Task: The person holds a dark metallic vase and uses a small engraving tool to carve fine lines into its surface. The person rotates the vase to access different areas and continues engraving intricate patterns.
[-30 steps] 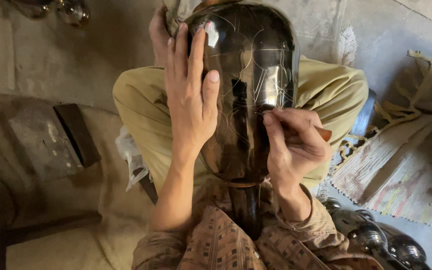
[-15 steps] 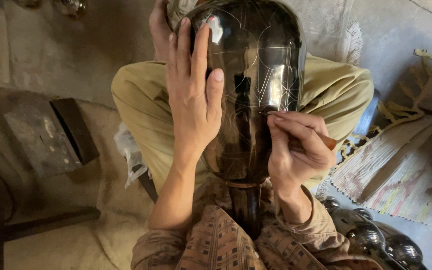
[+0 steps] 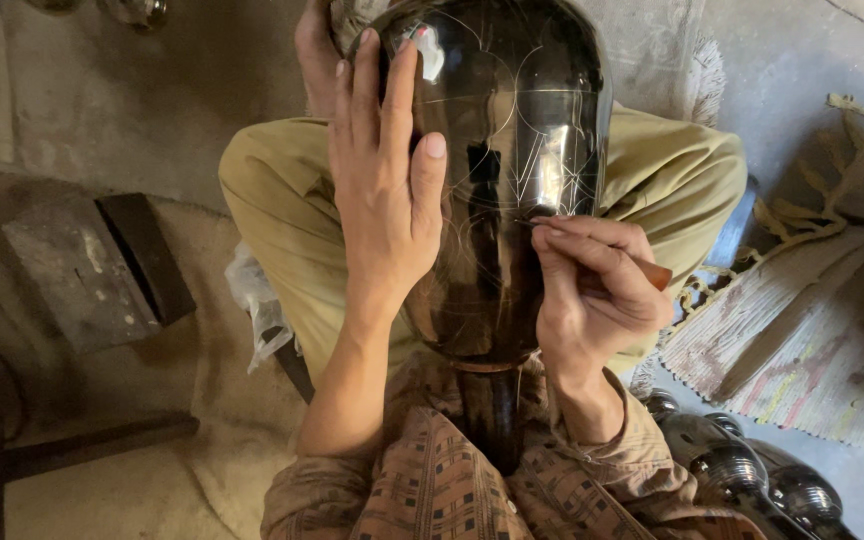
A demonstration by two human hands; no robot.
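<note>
Left hand [image 3: 380, 190] lies spread flat on the glossy dark rounded vessel [image 3: 512, 150]; right hand [image 3: 592, 290] pinches a slim engraving tool [image 3: 642, 265] against its scored surface.

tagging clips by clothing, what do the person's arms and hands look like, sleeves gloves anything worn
Both hands are bare, with no gloves, rings or watch in view. The left hand has short, plain nails. The right hand is bare too. Both sleeves are of brown cloth with a checked pattern of small dark squares. The left one is pushed up near the elbow, leaving the forearm bare; the right one reaches close to the wrist.
</note>
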